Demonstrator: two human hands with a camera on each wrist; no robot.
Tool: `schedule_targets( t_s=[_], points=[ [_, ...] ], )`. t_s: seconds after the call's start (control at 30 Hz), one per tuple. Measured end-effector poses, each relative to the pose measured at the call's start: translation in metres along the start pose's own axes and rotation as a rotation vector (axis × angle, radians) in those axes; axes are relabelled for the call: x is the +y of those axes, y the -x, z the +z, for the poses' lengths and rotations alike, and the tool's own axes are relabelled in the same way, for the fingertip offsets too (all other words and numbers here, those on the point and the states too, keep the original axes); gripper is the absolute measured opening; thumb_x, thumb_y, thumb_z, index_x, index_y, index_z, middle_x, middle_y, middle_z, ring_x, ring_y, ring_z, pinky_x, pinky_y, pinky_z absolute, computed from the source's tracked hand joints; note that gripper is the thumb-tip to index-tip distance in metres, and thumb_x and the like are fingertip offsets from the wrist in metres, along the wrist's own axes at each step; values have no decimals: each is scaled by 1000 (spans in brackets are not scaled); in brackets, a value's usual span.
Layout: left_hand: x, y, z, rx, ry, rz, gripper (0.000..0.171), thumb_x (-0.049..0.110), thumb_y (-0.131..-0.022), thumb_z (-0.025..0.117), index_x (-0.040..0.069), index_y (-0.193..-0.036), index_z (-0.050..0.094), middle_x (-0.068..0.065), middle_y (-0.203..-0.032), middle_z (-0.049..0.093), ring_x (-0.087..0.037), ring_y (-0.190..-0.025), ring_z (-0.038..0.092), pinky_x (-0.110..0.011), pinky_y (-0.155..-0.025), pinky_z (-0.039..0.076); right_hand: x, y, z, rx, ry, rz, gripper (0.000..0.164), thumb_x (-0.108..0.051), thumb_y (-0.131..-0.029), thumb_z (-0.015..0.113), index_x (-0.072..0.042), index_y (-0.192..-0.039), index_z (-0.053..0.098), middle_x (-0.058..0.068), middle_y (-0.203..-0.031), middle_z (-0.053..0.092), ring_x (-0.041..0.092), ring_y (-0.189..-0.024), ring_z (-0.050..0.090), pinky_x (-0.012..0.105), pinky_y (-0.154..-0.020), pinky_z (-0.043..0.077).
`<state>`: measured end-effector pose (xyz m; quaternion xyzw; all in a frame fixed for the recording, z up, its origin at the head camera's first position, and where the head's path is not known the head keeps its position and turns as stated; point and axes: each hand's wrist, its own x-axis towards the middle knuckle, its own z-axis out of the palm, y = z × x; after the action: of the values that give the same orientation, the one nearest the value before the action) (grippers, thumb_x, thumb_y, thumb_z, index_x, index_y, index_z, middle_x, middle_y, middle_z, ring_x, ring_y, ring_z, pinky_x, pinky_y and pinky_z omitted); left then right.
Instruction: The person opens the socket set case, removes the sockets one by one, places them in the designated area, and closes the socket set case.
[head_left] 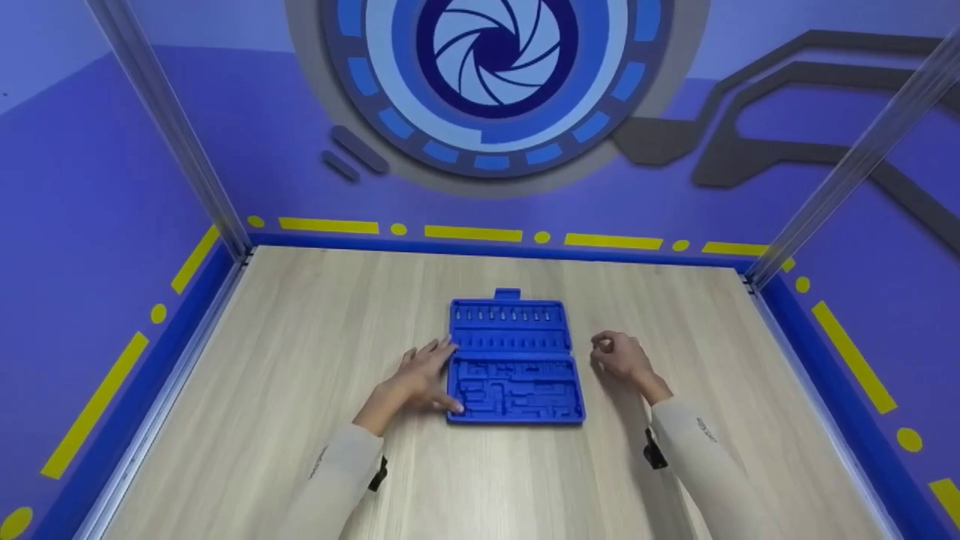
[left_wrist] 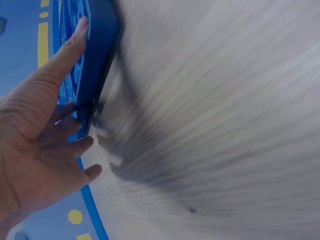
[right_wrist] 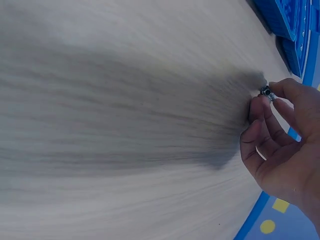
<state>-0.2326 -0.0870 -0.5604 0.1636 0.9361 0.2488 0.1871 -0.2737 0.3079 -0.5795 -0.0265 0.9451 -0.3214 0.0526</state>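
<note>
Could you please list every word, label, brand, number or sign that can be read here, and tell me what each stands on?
No text can be read in these views.
Left sleeve: small dark marking, too small to read.
Right sleeve: small dark marking, too small to read.
Blue case: no readable lettering.
Back wall: graphic shapes, no readable lettering.

On the tbl (head_left: 315, 330) lies the case (head_left: 517, 421), row of bits (head_left: 514, 316) in its far half, wall (head_left: 225, 127) behind it. My L hand (head_left: 418, 376) is at case's L side, thumb on rim nr front-L corner. My R hand (head_left: 621, 357) is just R of case, metal pc (right_wrist: 266, 91) btwn fingertips.
</note>
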Motion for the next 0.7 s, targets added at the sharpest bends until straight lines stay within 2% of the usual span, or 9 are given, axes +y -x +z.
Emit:
schedule_targets(
  t_s=[0.13,0.33,0.43,0.57,0.7],
  points=[
    [0,1,-1,4,5,4,122,44,-66,94,11,-162,27,-12,-172,16,-36,-160,12,-58,-130,5,0,0,1,0,8,3,33,-8,-93,65,6,-122,68,25,-110,75,28,-89,71,42,-76,59],
    [-1,3,-2,11,-16,26,121,44,-67,95,9,-161,28,-14,-172,18,-37,-160,14,-59,-130,7,1,4,2,-18,-4,-11,34,-10,-95,66,7,-124,67,25,-110,75,31,-94,73,45,-80,60],
    [-2,3,-2,12,-23,39,121,44,-66,95,9,-161,28,-15,-171,18,-38,-159,14,-60,-129,8,3,5,2,-17,-14,-8,33,-10,-95,66,6,-124,68,23,-105,76,26,-85,71,38,-73,59],
    [-3,3,-2,14,-20,58,121,44,-67,95,6,-161,28,-17,-171,18,-40,-159,15,-63,-128,9,6,5,1,-6,-16,-6,33,-12,-97,66,6,-124,68,20,-99,76,16,-71,65,28,-62,51],
    [-2,2,-3,18,-12,67,121,43,-67,95,4,-160,28,-18,-171,19,-41,-159,15,-64,-127,10,7,4,0,-14,-15,-24,35,-14,-98,65,6,-126,67,21,-101,77,16,-72,67,26,-61,51]
  ],
)
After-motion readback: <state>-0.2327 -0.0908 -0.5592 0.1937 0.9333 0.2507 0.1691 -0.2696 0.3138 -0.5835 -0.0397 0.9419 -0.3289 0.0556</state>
